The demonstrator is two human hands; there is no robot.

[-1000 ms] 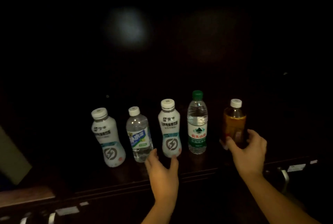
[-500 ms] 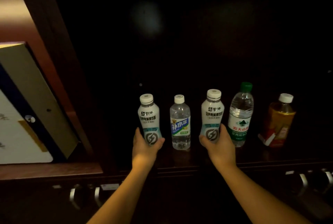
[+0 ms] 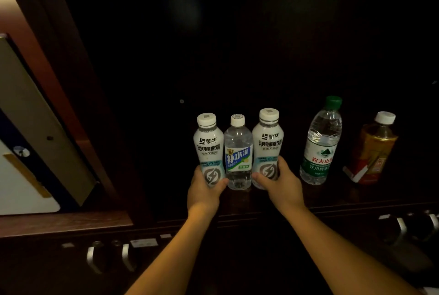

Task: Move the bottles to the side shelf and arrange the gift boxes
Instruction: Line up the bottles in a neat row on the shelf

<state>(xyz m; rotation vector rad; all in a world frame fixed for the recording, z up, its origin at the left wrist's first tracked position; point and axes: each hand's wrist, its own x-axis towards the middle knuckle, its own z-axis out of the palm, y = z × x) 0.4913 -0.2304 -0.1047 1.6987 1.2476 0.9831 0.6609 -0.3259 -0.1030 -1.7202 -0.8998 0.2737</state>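
Left hand [image 3: 204, 191] grips 蒙牛 bottle [image 3: 209, 149], right hand [image 3: 281, 181] grips second 蒙牛 bottle [image 3: 268, 145]; both touch the 补水啦 bottle [image 3: 238, 152] between them; 农夫山泉 bottle [image 3: 321, 142] right of it.

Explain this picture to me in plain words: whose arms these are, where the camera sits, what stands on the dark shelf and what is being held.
No machine here: these are a person's two bare arms, filmed by a wide-angle camera worn on the head, looking forward and down.

On the dark wooden shelf stand five bottles in a row. The left hand grips a white bottle; the right hand grips a second white bottle. Between them, pressed close on both sides, stands a clear bottle with a blue label. Further right, untouched, stand a green-capped water bottle and an amber drink bottle.

At far left, in a neighbouring compartment, leans a flat box, probably a gift box.
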